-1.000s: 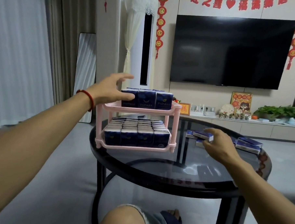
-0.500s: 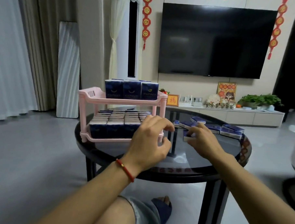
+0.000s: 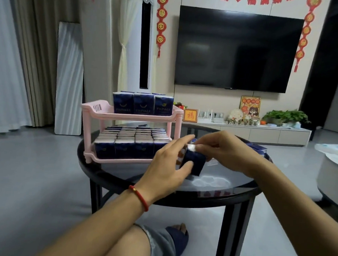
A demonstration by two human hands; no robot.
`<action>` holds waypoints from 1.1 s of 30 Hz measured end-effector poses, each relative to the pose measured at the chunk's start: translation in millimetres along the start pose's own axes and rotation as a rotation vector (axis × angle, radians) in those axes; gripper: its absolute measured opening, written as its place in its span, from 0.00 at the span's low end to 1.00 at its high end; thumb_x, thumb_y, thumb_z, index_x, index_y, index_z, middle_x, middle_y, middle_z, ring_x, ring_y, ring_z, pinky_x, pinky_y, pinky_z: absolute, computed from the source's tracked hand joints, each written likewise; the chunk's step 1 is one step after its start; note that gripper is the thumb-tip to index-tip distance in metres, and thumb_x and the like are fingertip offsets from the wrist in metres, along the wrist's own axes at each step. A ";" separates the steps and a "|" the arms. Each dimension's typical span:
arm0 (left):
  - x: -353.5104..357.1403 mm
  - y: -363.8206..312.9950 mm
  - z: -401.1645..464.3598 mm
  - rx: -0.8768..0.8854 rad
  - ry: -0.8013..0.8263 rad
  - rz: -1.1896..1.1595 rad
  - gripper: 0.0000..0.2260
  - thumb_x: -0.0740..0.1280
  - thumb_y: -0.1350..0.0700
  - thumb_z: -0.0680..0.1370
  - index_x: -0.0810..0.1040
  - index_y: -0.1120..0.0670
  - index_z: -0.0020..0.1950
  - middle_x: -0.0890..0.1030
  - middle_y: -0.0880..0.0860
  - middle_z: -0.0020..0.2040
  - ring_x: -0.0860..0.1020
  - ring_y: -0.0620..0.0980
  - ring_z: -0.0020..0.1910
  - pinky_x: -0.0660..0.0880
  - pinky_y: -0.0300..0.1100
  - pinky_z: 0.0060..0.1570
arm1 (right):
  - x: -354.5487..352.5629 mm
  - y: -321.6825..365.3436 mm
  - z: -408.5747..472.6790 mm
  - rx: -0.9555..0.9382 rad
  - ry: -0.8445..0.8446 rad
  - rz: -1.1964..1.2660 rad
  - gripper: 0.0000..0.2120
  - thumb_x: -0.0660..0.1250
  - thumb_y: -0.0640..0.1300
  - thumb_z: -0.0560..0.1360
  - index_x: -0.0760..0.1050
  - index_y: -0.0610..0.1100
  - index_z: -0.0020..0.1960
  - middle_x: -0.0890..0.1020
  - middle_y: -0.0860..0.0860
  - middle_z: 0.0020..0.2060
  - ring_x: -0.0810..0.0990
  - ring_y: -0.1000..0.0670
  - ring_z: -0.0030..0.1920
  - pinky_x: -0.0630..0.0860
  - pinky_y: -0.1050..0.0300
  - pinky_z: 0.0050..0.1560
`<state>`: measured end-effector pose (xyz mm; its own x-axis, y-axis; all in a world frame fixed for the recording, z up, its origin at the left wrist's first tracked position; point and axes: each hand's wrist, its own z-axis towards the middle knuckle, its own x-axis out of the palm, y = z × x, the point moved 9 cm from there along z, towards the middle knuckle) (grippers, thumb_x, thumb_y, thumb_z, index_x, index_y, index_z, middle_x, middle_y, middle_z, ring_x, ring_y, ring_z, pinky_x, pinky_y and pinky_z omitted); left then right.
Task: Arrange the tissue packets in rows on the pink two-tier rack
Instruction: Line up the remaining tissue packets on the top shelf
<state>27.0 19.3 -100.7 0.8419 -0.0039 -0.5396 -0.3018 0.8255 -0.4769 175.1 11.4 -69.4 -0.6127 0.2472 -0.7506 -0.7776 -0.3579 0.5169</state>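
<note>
Your left hand has come off the rack to meet your right hand, and both grips now pinch one packet over the tabletop, so another is ready for the half-filled top tier. The spare packets behind your right hand are mostly hidden.

Two hands, left and right, are sharing one packet between them. One rack, left of the grip, is carrying two tiers: three packets are showing in the top tier's front row, and four columns of packets are filling the bottom tier, the rows too blurred to count. Right of the grip, loose packets are lying mostly hidden, uncountable. One table is bearing everything.
</note>
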 end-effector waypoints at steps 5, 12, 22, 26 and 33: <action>-39.9 10.1 -12.9 0.007 -0.087 0.025 0.24 0.72 0.65 0.76 0.80 0.45 0.68 0.79 0.43 0.56 0.77 0.40 0.55 0.79 0.42 0.59 | 16.8 38.6 6.5 -0.065 -0.004 0.122 0.09 0.72 0.51 0.76 0.81 0.48 0.55 0.88 0.52 0.43 0.86 0.53 0.43 0.84 0.54 0.47; -161.9 10.0 3.2 -0.022 -0.333 0.123 0.21 0.72 0.66 0.74 0.84 0.46 0.63 0.81 0.41 0.55 0.81 0.39 0.51 0.78 0.31 0.55 | 1.3 95.5 34.2 -0.245 -0.223 -0.010 0.10 0.66 0.49 0.82 0.82 0.47 0.58 0.84 0.57 0.48 0.82 0.58 0.48 0.77 0.65 0.48; -215.0 41.2 67.5 -0.157 -0.314 0.231 0.18 0.70 0.65 0.76 0.84 0.48 0.62 0.82 0.45 0.52 0.81 0.47 0.51 0.73 0.29 0.41 | 31.4 119.5 114.9 -0.278 -0.172 -0.517 0.29 0.64 0.51 0.81 0.60 0.55 0.81 0.63 0.53 0.80 0.59 0.48 0.80 0.56 0.40 0.79; -204.1 63.1 71.6 -0.202 -0.280 0.266 0.17 0.70 0.64 0.79 0.82 0.50 0.65 0.78 0.50 0.60 0.79 0.51 0.57 0.75 0.35 0.54 | 38.5 109.2 119.7 -0.269 -0.190 -0.541 0.29 0.64 0.48 0.79 0.61 0.52 0.79 0.70 0.52 0.76 0.67 0.46 0.75 0.61 0.43 0.76; -186.2 83.8 73.4 -0.277 -0.203 0.299 0.17 0.66 0.59 0.82 0.79 0.49 0.71 0.80 0.51 0.68 0.76 0.54 0.68 0.75 0.54 0.68 | 41.0 109.5 121.4 -0.255 -0.190 -0.513 0.29 0.66 0.48 0.77 0.63 0.52 0.77 0.72 0.51 0.74 0.69 0.45 0.73 0.63 0.43 0.75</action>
<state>-122.2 130.6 10.8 0.7621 0.3450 -0.5478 -0.6297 0.5915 -0.5036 47.7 91.7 6.3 -0.2007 0.5941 -0.7790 -0.9367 -0.3492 -0.0249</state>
